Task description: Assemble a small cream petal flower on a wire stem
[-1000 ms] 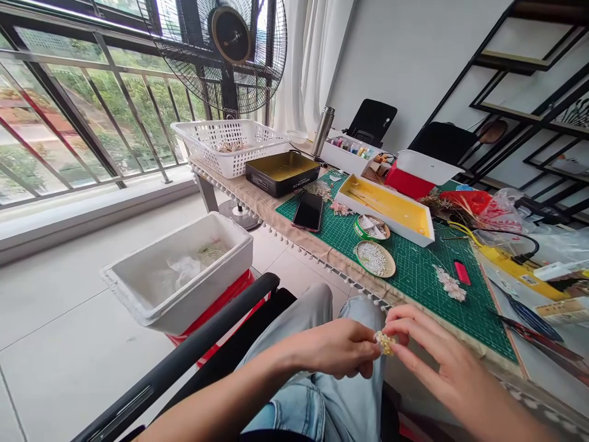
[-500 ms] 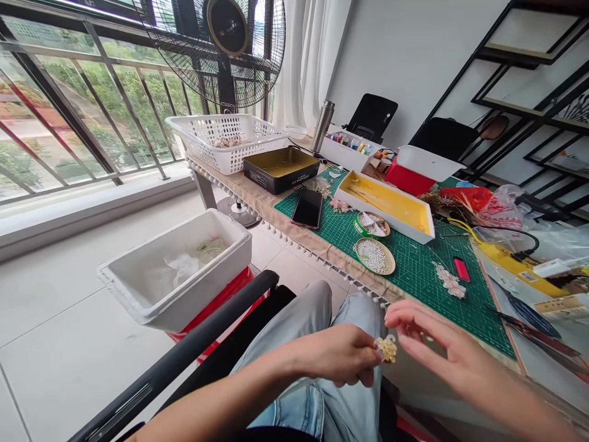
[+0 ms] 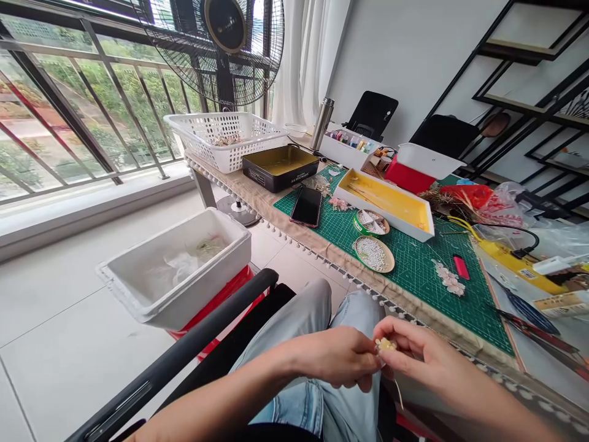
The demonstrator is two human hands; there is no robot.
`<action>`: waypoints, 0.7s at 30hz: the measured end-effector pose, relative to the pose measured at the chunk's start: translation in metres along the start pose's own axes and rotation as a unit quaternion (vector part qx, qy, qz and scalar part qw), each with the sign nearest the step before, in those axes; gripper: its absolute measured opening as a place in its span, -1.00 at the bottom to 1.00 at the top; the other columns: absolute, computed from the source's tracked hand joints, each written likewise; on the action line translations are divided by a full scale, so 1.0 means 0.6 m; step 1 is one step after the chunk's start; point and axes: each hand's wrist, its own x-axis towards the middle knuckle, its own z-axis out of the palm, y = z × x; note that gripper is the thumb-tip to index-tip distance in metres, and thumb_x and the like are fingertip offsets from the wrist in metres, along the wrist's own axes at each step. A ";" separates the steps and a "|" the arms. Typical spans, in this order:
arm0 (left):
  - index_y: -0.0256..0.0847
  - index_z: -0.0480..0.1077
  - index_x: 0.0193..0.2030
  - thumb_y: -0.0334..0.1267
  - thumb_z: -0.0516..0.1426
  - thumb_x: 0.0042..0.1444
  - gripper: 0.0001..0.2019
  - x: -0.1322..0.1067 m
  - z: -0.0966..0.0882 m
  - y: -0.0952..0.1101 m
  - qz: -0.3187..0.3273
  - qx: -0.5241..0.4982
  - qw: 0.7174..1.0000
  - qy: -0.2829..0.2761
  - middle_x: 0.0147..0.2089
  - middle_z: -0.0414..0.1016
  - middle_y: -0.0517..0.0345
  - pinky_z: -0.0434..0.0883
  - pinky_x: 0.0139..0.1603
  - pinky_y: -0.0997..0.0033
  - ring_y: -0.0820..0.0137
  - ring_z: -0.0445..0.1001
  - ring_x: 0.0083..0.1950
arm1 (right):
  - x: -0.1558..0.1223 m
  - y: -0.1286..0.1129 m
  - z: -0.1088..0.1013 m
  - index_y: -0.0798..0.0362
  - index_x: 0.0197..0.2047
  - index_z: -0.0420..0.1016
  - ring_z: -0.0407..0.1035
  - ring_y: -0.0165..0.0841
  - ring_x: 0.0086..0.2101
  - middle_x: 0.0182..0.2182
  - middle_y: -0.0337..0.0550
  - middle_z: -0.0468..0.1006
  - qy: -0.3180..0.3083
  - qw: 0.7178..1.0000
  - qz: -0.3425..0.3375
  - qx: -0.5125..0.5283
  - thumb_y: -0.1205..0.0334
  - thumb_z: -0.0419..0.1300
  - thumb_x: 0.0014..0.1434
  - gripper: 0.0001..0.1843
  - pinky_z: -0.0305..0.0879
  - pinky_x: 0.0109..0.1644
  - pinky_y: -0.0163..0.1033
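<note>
Above my lap, my left hand (image 3: 343, 357) is closed, pinching a small yellow beaded flower (image 3: 385, 345) at its fingertips. From the other side the thumb and fingers of my right hand (image 3: 421, 356) close around the same flower. A thin pale strand (image 3: 400, 394) hangs below my right hand; its upper end is hidden by the fingers. To the right on the green cutting mat (image 3: 414, 288) lies a pale pink flower piece (image 3: 448, 277), beside a pink rectangular item (image 3: 461, 267).
Round dishes of white beads (image 3: 373, 254) stand near a phone (image 3: 307, 206), a yellow-lined tray (image 3: 391, 199) and a black box (image 3: 280, 169). Scissors (image 3: 531, 313) lie at the right. A white bin (image 3: 175, 264) and the chair's armrest (image 3: 193, 344) are at my left.
My right hand has moved left and closed in on the flower, where before it hovered apart with fingers spread. A pale strand now shows beneath it. My left hand has barely moved.
</note>
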 end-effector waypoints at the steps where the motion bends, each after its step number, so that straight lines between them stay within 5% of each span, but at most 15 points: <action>1: -0.21 0.34 -0.28 -0.29 -0.06 0.27 -0.81 0.002 0.000 -0.001 -0.009 -0.013 1.000 -0.001 -0.46 0.33 0.30 0.23 -0.52 0.54 0.56 0.22 -0.54 | 0.002 0.003 0.001 0.00 -0.21 0.38 0.32 -0.42 -0.36 -0.42 -0.32 0.43 -0.004 1.000 0.003 0.031 0.01 0.11 0.29 -0.77 0.23 -0.25 -0.33; 4: -0.22 0.28 -0.36 -0.26 -0.03 0.26 -0.82 0.009 -0.002 -0.004 -0.027 -0.069 0.997 0.019 -0.45 0.32 0.30 0.22 -0.53 0.55 0.59 0.21 -0.55 | 0.001 0.017 0.006 -0.01 -0.12 0.38 0.37 -0.36 -0.24 -0.30 -0.26 0.45 0.014 0.996 -0.001 0.090 -0.02 0.20 0.23 -0.72 0.29 -0.13 -0.27; 7: -0.22 0.26 -0.36 -0.30 -0.04 0.22 -0.85 0.014 -0.006 -0.006 -0.020 -0.107 0.993 0.049 -0.44 0.31 0.31 0.20 -0.53 0.58 0.61 0.20 -0.56 | -0.007 0.030 0.017 -0.06 0.09 0.30 0.37 -0.23 0.01 -0.04 -0.13 0.46 0.111 0.981 0.013 0.160 -0.11 0.25 0.15 -0.47 0.25 0.13 -0.14; 9: -0.22 0.26 -0.36 -0.29 -0.04 0.19 -0.86 0.015 -0.009 -0.008 -0.023 -0.122 0.990 0.063 -0.45 0.30 0.31 0.18 -0.56 0.58 0.61 0.18 -0.57 | -0.011 0.035 0.029 -0.07 0.10 0.28 0.40 -0.22 -0.01 0.00 -0.11 0.45 0.152 0.966 0.041 0.203 -0.17 0.24 0.14 -0.44 0.25 0.15 -0.12; 13: -0.19 0.20 -0.33 0.01 0.04 0.20 -0.71 0.021 -0.011 -0.020 0.000 -0.151 0.984 0.099 -0.50 0.27 0.35 0.10 -0.62 0.59 0.62 0.12 -0.62 | -0.011 0.036 0.052 -0.03 -0.04 0.33 0.40 -0.39 -0.35 -0.29 -0.23 0.48 0.110 0.955 0.077 0.265 -0.18 0.20 0.18 -0.55 0.35 -0.21 -0.27; 15: -0.17 0.18 -0.31 0.21 0.07 0.13 -0.56 0.026 -0.010 -0.027 0.034 -0.141 0.981 0.131 -0.51 0.28 0.35 0.10 -0.64 0.59 0.61 0.13 -0.63 | -0.009 0.036 0.056 0.02 -0.18 0.37 0.17 -0.51 -0.54 -0.49 -0.35 0.32 0.124 0.956 0.089 0.251 -0.21 0.21 0.15 -0.55 0.12 -0.47 -0.41; 17: -0.18 0.19 -0.32 0.34 0.02 0.09 -0.46 0.031 -0.009 -0.031 0.062 -0.139 0.977 0.153 -0.55 0.24 0.36 0.07 -0.67 0.59 0.60 0.11 -0.65 | -0.007 0.036 0.056 0.05 -0.29 0.38 -0.05 -0.56 -0.58 -0.57 -0.42 0.13 0.165 0.959 0.086 0.212 -0.24 0.21 0.12 -0.53 -0.13 -0.54 -0.42; 21: -0.17 0.21 -0.36 0.42 -0.06 0.09 -0.40 0.037 -0.006 -0.029 0.078 -0.197 0.967 0.140 -0.65 0.10 0.42 -0.07 -0.72 0.61 0.62 -0.05 -0.69 | -0.008 0.040 0.051 0.04 -0.32 0.39 -0.16 -0.53 -0.58 -0.59 -0.42 0.02 0.230 0.964 0.064 0.118 -0.19 0.16 0.14 -0.58 -0.23 -0.55 -0.38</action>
